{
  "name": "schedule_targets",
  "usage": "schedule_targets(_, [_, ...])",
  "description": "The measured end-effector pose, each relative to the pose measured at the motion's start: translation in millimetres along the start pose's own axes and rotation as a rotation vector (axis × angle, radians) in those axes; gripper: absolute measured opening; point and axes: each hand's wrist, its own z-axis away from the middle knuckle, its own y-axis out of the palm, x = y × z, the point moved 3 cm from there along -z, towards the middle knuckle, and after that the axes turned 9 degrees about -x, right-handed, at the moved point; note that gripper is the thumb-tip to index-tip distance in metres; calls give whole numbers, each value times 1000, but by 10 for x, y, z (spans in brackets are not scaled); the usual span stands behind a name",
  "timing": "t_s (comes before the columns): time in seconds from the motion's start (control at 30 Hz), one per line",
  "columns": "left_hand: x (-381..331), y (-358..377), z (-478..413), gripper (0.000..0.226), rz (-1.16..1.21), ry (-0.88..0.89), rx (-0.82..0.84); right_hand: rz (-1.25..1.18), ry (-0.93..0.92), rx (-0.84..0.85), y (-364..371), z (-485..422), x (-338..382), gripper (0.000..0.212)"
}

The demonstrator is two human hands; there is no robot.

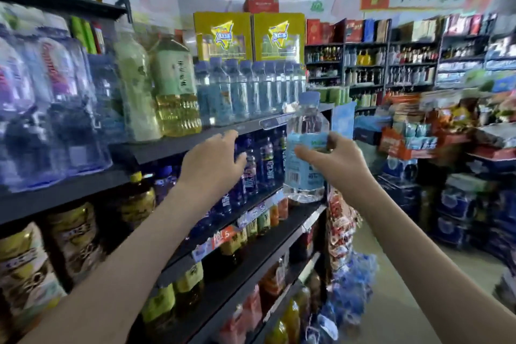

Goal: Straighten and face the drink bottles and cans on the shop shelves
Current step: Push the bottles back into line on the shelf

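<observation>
While open aisle is left to the right, the water bottle (303, 173) is held just off the shelf edge (167, 145), nearly upright, cap uppermost, its label pinched by the right hand (340, 159). The left hand (212, 159) is kept loosely spread against the dark blue bottles (266, 159); contact cannot be told.

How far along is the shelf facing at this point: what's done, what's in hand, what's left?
Looks done: the row of blue-capped water bottles on the upper shelf stands upright in an even line. In hand: the right hand grips a water bottle off the shelf, barcode towards the camera, while the left hand reaches to the dark blue bottles one shelf down. Left: setting that bottle back; the lower shelves are too blurred to judge.
</observation>
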Motion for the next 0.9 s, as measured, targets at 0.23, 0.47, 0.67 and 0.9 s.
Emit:
schedule_targets(0.23, [-637,1120,-1082,49,-83,3,-51,-89,-38,1,-323,-1516,-814,29])
schedule_targets(0.47, [-1057,2335,-2232,50,-149,29,-169,-78,-108,50,-569,-3132,-1517,33])
schedule_targets(0.67, [-1238,2940,-2814,47,-213,-45,-173,-144,-123,93,-619,-4195,-1973,36])
schedule_targets(0.9, [-1071,2742,-2470,44,-270,-305,-288,-345,-227,295,-86,-4583,-1842,37])
